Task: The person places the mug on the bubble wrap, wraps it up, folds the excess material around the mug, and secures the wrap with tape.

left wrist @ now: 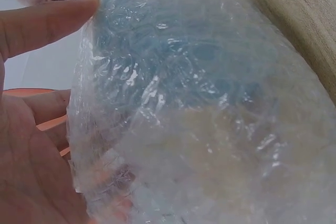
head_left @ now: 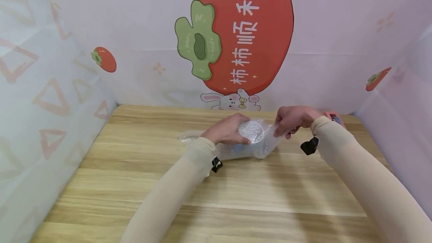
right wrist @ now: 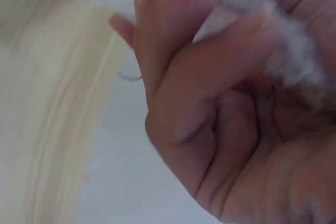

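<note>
A round-ended object wrapped in clear bubble wrap (head_left: 252, 132) lies on its side near the back of the table. Pale blue and beige areas show through the wrap (left wrist: 178, 77) in the left wrist view; what is inside stays veiled. My left hand (head_left: 227, 129) grips the bundle near its round end, thumb on one side and fingers on the other. To its right, my right hand (head_left: 293, 120) pinches a loose end of the wrap with curled fingers. A crumpled bit of that wrap (right wrist: 299, 56) shows between thumb and fingers in the right wrist view.
Under the bundle is a wood-grain table (head_left: 236, 190). A loose tail of wrap (head_left: 189, 136) trails to the left. A red-pink object (head_left: 334, 117) lies partly hidden behind my right wrist. Printed cloth walls (head_left: 145, 74) enclose the back and both sides.
</note>
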`<state>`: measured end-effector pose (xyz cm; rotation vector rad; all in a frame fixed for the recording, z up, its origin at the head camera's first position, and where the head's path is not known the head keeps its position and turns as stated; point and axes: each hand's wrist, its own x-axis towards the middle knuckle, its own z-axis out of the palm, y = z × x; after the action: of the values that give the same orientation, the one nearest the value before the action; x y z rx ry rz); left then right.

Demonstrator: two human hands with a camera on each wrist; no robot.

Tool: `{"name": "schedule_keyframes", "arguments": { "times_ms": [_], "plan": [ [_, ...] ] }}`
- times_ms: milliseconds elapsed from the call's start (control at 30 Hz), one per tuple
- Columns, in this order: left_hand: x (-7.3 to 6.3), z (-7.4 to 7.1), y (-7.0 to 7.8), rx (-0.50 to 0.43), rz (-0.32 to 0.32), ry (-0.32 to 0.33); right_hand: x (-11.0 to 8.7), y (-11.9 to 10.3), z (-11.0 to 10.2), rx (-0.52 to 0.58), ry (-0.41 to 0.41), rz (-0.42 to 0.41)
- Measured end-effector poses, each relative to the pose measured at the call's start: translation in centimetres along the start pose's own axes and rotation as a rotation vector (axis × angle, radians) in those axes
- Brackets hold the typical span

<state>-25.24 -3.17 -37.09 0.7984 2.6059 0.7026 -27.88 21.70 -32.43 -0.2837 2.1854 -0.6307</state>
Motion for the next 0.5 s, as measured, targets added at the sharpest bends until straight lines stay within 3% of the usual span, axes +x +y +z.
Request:
{"name": "schedule_keyframes", "arguments": {
  "times_ms": [167,500],
  "plan": [
    [0.1,0.1,0.0,-0.003,0.000,0.007,-0.9,-0.5,0.6,0.048,0.135,-0.043],
    [-0.1,0.3,0.1,-0.001,-0.048,0.015,-1.6,-0.6,3.2,0.294,0.442,-0.131]
  ]
}}
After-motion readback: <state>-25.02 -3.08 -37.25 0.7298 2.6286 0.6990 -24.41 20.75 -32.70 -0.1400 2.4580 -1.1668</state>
